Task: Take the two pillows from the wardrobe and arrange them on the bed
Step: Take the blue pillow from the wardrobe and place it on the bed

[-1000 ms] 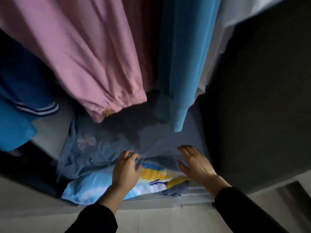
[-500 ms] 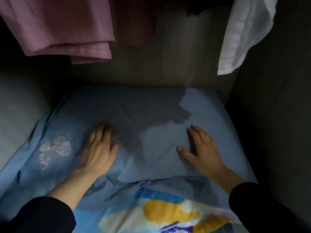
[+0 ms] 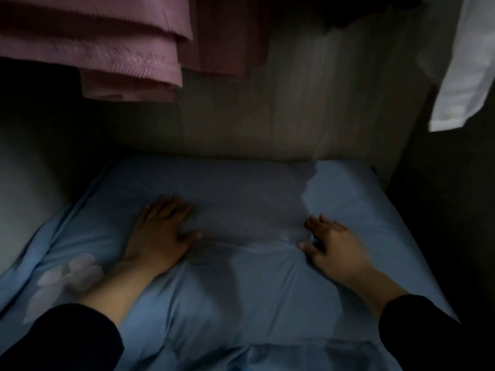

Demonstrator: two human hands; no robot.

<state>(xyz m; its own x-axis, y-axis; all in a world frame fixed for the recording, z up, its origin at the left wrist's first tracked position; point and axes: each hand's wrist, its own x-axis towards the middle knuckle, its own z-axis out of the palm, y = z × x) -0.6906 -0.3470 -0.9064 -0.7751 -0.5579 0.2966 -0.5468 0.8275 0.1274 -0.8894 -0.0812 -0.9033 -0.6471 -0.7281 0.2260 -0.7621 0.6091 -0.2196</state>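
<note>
Under both flat hands (image 3: 160, 231), blue pillow (image 3: 241, 290)

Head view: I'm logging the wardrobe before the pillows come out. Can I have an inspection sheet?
Surface: wardrobe floor hidden under bedding.
Job's things: blue pillow lying flat, pale flower print near its left edge; second pillow not seen.
Clutter: pink garment and white garment hanging above.
Grippers: left hand and right hand flat on the pillow, fingers spread.
Cables: nothing seen.
Surroundings: wooden back panel; dim light.

Dim wardrobe interior, wood-grain back panel (image 3: 267, 116), pink garment (image 3: 107, 49) hanging.
</note>
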